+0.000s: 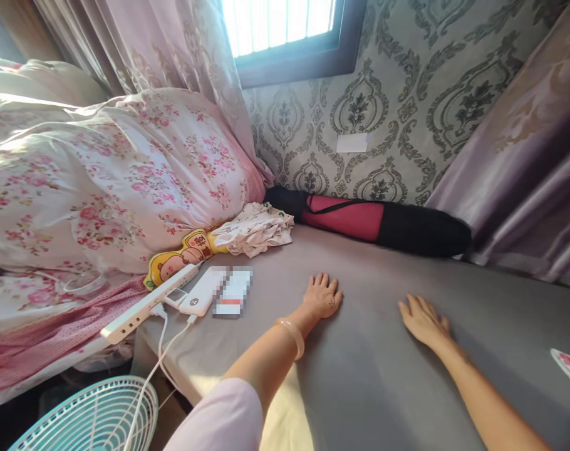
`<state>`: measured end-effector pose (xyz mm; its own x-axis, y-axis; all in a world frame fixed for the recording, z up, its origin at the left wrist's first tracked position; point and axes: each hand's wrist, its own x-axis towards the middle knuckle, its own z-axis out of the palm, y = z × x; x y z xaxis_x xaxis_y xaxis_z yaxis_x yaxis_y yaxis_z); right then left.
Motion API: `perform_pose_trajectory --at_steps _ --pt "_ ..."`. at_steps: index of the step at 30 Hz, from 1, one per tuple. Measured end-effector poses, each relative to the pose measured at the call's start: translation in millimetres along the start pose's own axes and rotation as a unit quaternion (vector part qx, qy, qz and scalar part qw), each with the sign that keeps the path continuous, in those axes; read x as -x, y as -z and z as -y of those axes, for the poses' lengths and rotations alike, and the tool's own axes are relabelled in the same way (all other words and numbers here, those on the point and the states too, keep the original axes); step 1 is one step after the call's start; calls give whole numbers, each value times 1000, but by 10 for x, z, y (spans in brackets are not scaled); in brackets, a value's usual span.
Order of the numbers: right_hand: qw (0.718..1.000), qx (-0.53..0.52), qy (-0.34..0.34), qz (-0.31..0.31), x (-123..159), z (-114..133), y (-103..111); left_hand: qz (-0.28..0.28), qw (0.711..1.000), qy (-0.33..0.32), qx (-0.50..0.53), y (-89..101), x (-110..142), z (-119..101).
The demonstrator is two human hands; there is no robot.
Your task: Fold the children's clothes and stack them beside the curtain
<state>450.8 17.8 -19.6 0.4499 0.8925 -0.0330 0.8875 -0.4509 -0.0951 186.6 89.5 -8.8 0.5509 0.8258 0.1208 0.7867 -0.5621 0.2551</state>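
My left hand (322, 295) lies palm down on the grey sheet (360, 376), its fingers spread and nothing in them. A pale bangle (293, 338) circles that wrist. To the right, my right hand (423, 321) rests on the same sheet, fingers stretched out and holding nothing; its thumb side is partly turned from view. Left of my left hand are a phone (233, 291), blurred out, and a white power bank (205, 290) with a cable plugged in. Beside them stretches a white power strip (148, 304) with a plug and charger in it.
A black and red long bag (346, 216) lies along the wall. Crumpled white cloth (257, 228) and a yellow cartoon cushion (176, 262) sit near floral bedding (125, 169). A fan (97, 413) stands at lower left, cables crossing it. Curtains (515, 156) hang at right.
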Motion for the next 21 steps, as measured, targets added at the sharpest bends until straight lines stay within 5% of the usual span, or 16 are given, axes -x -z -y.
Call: perform_pose_trajectory --at_steps 3,8,16,21 --pt "1000 1 -4 -7 21 454 -28 -17 997 -26 74 125 -16 104" --pt "999 30 1 -42 88 573 -70 -23 983 -20 179 585 -105 629" --pt "998 19 -3 -62 145 583 -57 -283 930 218 83 1528 -38 1674" --pt "998 5 -2 -62 168 588 -41 -227 894 363 -129 1698 126 2074"
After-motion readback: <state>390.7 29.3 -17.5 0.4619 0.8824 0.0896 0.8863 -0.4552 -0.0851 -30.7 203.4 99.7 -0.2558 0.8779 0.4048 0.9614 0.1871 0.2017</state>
